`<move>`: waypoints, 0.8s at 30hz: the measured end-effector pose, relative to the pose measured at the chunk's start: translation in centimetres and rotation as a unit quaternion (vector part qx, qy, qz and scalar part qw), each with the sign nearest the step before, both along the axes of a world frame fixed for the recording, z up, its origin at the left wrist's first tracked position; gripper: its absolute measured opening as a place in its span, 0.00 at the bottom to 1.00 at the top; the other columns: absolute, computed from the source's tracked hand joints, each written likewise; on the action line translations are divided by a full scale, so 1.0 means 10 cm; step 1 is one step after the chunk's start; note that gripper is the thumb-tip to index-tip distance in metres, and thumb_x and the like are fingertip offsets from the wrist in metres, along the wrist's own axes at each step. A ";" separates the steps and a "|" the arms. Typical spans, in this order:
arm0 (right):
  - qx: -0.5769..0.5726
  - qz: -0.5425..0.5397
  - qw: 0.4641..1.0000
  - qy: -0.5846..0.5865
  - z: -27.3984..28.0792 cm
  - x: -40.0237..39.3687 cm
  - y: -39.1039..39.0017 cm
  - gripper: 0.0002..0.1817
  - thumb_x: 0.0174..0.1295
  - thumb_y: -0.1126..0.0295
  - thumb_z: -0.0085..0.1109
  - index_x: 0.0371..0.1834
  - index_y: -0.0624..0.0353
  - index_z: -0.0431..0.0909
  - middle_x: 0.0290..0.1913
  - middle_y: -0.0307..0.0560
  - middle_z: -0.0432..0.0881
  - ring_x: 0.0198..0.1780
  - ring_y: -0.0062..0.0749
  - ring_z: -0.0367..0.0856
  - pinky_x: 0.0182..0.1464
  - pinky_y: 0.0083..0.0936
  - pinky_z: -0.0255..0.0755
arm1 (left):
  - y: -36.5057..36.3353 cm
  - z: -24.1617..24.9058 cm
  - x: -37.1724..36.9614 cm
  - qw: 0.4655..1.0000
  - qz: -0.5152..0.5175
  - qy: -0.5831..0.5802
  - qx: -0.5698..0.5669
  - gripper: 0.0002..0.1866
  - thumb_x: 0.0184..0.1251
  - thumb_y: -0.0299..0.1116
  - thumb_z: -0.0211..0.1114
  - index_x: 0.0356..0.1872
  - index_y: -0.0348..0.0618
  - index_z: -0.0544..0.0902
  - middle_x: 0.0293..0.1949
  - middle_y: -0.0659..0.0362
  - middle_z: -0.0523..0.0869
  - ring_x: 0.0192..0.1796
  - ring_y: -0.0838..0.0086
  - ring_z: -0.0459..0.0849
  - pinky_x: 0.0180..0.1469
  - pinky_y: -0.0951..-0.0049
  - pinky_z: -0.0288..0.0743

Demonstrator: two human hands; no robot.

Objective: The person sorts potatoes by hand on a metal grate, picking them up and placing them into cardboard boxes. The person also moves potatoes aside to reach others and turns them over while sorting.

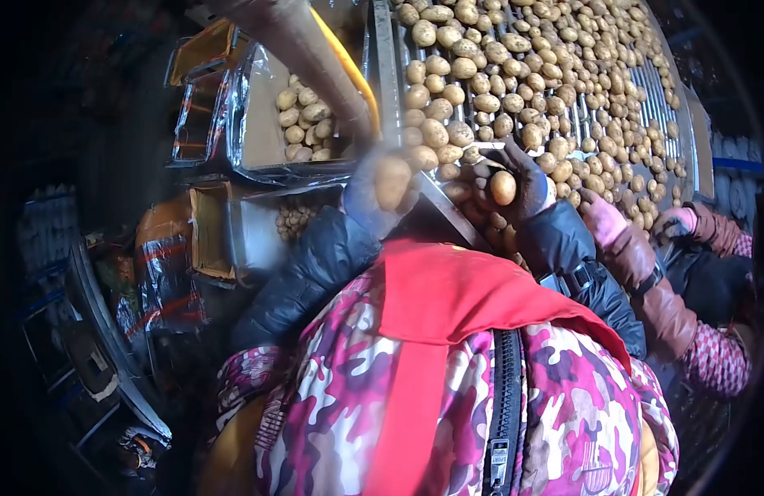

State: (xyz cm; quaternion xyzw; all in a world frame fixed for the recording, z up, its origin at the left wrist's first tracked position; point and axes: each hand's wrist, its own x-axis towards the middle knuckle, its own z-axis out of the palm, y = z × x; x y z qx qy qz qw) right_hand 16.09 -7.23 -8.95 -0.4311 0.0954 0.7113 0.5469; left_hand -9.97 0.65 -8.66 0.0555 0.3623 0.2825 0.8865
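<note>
My left hand (361,198), gloved and blurred by motion, is closed around a potato (392,182) left of the sorting table's metal edge (452,208). At that table's near end, my right hand (529,180) in a dark, dirty glove has its fingers curled round another potato (503,188). Many loose potatoes (564,58) cover the roller bed beyond both hands. Several more potatoes lie just below my right hand, partly hidden by it and the red cloth on my chest.
A lined box (258,124) with large potatoes stands left, under a brown post (307,58). Nearer is a bin with small potatoes (292,221). To the right, a co-worker's pink-gloved hand (603,219) and another gloved hand (675,221) reach the table's edge.
</note>
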 end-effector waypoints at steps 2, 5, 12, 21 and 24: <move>-0.007 0.037 0.999 -0.016 -0.27 0.12 -0.14 0.23 0.79 0.50 0.54 0.56 0.62 0.79 0.40 0.52 0.86 0.33 0.39 0.85 0.30 0.34 0.80 | -0.04 0.00 -0.09 0.998 -0.007 0.067 -0.016 0.20 0.80 0.56 0.62 0.51 0.49 0.84 0.42 0.59 0.90 0.33 0.69 0.89 0.29 0.73 0.84; 0.071 0.104 0.992 -0.025 -0.39 0.17 -0.23 0.22 0.80 0.52 0.52 0.54 0.63 0.78 0.34 0.50 0.84 0.27 0.38 0.80 0.25 0.32 0.73 | -0.09 -0.11 -0.39 0.994 -0.024 0.106 0.010 0.20 0.80 0.56 0.61 0.51 0.49 0.84 0.42 0.59 0.89 0.33 0.69 0.89 0.29 0.73 0.84; -0.017 0.055 0.998 -0.038 -0.29 0.14 -0.15 0.25 0.80 0.51 0.47 0.58 0.65 0.78 0.38 0.56 0.84 0.32 0.46 0.82 0.29 0.37 0.75 | 0.02 -0.77 -1.23 0.962 0.096 0.214 0.138 0.18 0.80 0.52 0.62 0.51 0.48 0.85 0.43 0.57 0.89 0.40 0.68 0.90 0.37 0.69 0.87; 0.044 0.149 0.979 -0.131 -0.26 0.11 -0.13 0.25 0.78 0.52 0.51 0.59 0.65 0.79 0.45 0.56 0.86 0.40 0.47 0.86 0.36 0.38 0.80 | 1.48 0.09 -2.26 0.886 0.389 0.151 0.203 0.34 0.79 0.55 0.62 0.74 0.44 0.67 0.68 0.46 0.76 0.69 0.48 0.78 0.69 0.42 0.80; 0.118 0.211 0.926 -0.290 -0.23 0.15 -0.15 0.22 0.76 0.57 0.54 0.60 0.64 0.80 0.49 0.55 0.88 0.46 0.41 0.88 0.42 0.35 0.83 | 1.87 -0.35 -3.09 0.919 0.345 0.119 0.151 0.39 0.78 0.57 0.63 0.77 0.42 0.62 0.69 0.45 0.74 0.71 0.51 0.76 0.70 0.45 0.79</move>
